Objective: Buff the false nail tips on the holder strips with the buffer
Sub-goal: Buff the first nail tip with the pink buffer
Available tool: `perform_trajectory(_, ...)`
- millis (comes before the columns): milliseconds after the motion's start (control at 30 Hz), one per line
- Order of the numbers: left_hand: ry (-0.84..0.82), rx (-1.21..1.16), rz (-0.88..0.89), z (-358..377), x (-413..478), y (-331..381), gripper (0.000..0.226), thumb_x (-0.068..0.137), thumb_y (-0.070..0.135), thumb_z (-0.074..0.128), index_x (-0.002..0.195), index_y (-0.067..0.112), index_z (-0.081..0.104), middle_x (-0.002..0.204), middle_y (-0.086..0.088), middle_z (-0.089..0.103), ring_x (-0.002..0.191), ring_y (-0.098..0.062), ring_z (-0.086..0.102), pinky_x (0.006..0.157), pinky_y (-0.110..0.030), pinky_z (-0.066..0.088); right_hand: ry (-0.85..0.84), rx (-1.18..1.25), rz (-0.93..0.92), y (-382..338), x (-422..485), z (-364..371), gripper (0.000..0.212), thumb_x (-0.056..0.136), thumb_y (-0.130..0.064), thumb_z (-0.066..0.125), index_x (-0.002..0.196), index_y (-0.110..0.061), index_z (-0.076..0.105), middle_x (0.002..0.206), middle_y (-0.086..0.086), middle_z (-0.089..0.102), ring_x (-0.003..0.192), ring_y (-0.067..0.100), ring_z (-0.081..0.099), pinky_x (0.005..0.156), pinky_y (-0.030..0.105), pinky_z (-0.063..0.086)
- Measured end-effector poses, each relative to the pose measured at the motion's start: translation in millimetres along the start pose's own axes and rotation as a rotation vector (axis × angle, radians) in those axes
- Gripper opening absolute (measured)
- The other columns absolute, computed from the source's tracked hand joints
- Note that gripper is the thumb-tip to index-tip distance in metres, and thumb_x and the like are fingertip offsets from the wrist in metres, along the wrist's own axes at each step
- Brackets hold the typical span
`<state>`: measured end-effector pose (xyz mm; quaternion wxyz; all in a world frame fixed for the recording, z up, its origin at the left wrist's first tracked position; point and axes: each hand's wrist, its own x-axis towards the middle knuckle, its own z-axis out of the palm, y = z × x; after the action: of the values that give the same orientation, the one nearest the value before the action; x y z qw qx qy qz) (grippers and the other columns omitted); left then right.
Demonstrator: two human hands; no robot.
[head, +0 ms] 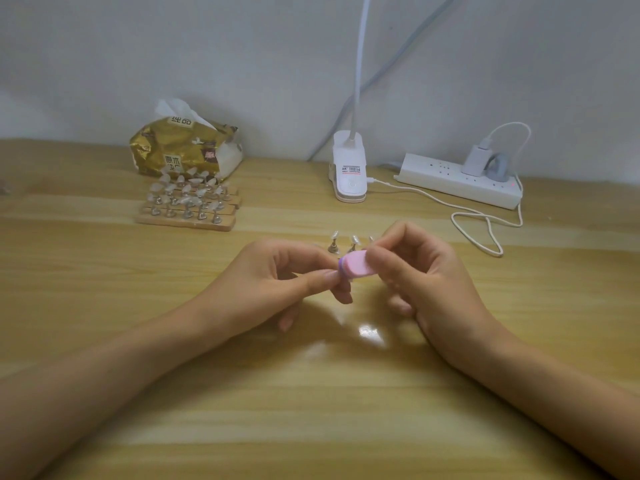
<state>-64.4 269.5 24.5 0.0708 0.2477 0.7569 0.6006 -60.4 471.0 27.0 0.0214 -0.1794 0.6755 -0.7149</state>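
The pink buffer (356, 265) sits above mid-table, pinched flat between the right hand's (427, 282) thumb and curled fingers. The left hand (277, 275) pinches narrowly at its purple end, likely steadying a nail tip hidden beneath. More nail tips (353, 240) stand just behind, and the stacked holder strips (188, 207) wait at far left.
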Motion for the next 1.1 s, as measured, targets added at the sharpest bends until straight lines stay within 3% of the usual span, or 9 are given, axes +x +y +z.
perform_trajectory(233, 0.004, -0.003, 0.002, -0.3, 1.1, 0.5, 0.016, 0.084, 0.029, 0.064, 0.087, 0.02, 0.077, 0.087, 0.0, 0.077, 0.034, -0.008, 0.044, 0.038, -0.016, 0.038, 0.011, 0.025, 0.007, 0.4, 0.3, -0.3, 0.014, 0.078, -0.02, 0.074, 0.07, -0.026, 0.064, 0.071, 0.0, 0.062, 0.052, 0.003, 0.043, 0.037, 0.016, 0.032)
perform_trajectory(333, 0.011, 0.006, -0.013, 0.3, 0.8, -0.3, 0.02, 0.081, 0.033, 0.066, 0.087, 0.017, 0.078, 0.086, 0.002, 0.076, 0.034, -0.009, 0.045, 0.037, -0.016, 0.036, -0.075, -0.023, -0.027, 0.2, -0.4, 1.4, 0.014, 0.077, -0.019, 0.078, 0.073, -0.024, 0.065, 0.076, 0.005, 0.067, 0.05, 0.001, 0.048, 0.037, 0.016, 0.033)
perform_trajectory(467, 0.008, -0.003, 0.005, 0.9, 0.6, 0.8, 0.018, 0.084, 0.029, 0.064, 0.088, 0.016, 0.076, 0.087, -0.001, 0.077, 0.034, -0.007, 0.045, 0.038, -0.016, 0.038, 0.04, 0.017, 0.014, 0.9, 1.4, -1.7, 0.015, 0.077, -0.023, 0.075, 0.069, -0.027, 0.064, 0.072, -0.001, 0.063, 0.052, 0.003, 0.042, 0.038, 0.016, 0.032)
perform_trajectory(567, 0.022, 0.006, -0.005, 0.4, 0.7, 0.9, 0.02, 0.082, 0.029, 0.066, 0.09, 0.014, 0.077, 0.087, 0.002, 0.077, 0.034, -0.007, 0.044, 0.038, -0.015, 0.037, -0.038, -0.05, -0.022, 0.7, 0.0, -0.6, 0.016, 0.076, -0.023, 0.08, 0.074, -0.021, 0.064, 0.075, -0.002, 0.068, 0.054, 0.005, 0.045, 0.04, 0.015, 0.034)
perform_trajectory(700, 0.007, -0.033, 0.007, 2.3, 1.2, 3.2, 0.016, 0.082, 0.025, 0.064, 0.088, 0.015, 0.076, 0.084, -0.003, 0.076, 0.035, -0.003, 0.046, 0.037, -0.014, 0.037, 0.022, -0.021, -0.011, 0.5, 0.6, -2.6, 0.014, 0.078, -0.024, 0.075, 0.071, -0.026, 0.063, 0.074, -0.003, 0.068, 0.054, 0.003, 0.045, 0.041, 0.015, 0.033)
perform_trajectory(833, 0.032, -0.033, -0.019, 2.6, 0.8, 3.2, 0.018, 0.08, 0.027, 0.066, 0.087, 0.014, 0.076, 0.081, 0.001, 0.076, 0.034, -0.007, 0.044, 0.036, -0.015, 0.036, -0.071, -0.119, -0.102, 0.0, -0.9, 0.0, 0.016, 0.078, -0.022, 0.079, 0.075, -0.024, 0.064, 0.076, -0.003, 0.069, 0.059, 0.006, 0.052, 0.048, 0.012, 0.038)
perform_trajectory(933, 0.021, -0.04, -0.027, 2.0, 1.3, 3.9, 0.021, 0.082, 0.025, 0.064, 0.09, 0.009, 0.075, 0.083, -0.004, 0.076, 0.035, -0.006, 0.044, 0.038, -0.015, 0.038, 0.026, -0.049, -0.028, -0.4, 0.0, -3.4, 0.015, 0.079, -0.025, 0.073, 0.071, -0.029, 0.062, 0.077, 0.004, 0.064, 0.054, 0.004, 0.044, 0.042, 0.016, 0.034)
perform_trajectory(1033, 0.041, -0.04, -0.032, 2.4, 0.9, 4.0, 0.019, 0.079, 0.027, 0.066, 0.088, 0.014, 0.077, 0.082, -0.001, 0.076, 0.034, -0.006, 0.044, 0.037, -0.015, 0.037, -0.066, -0.126, -0.06, -0.5, -0.8, -0.9, 0.013, 0.079, -0.026, 0.077, 0.075, -0.025, 0.064, 0.081, 0.002, 0.068, 0.063, 0.012, 0.053, 0.049, 0.027, 0.041)
perform_trajectory(1100, 0.035, -0.032, -0.031, 2.5, 0.8, 4.1, 0.018, 0.08, 0.028, 0.065, 0.087, 0.015, 0.076, 0.083, -0.002, 0.077, 0.034, -0.006, 0.044, 0.038, -0.015, 0.037, -0.014, -0.096, -0.042, 0.2, 0.8, -1.4, 0.014, 0.079, -0.026, 0.076, 0.072, -0.027, 0.063, 0.081, 0.009, 0.064, 0.058, 0.009, 0.048, 0.045, 0.024, 0.038)
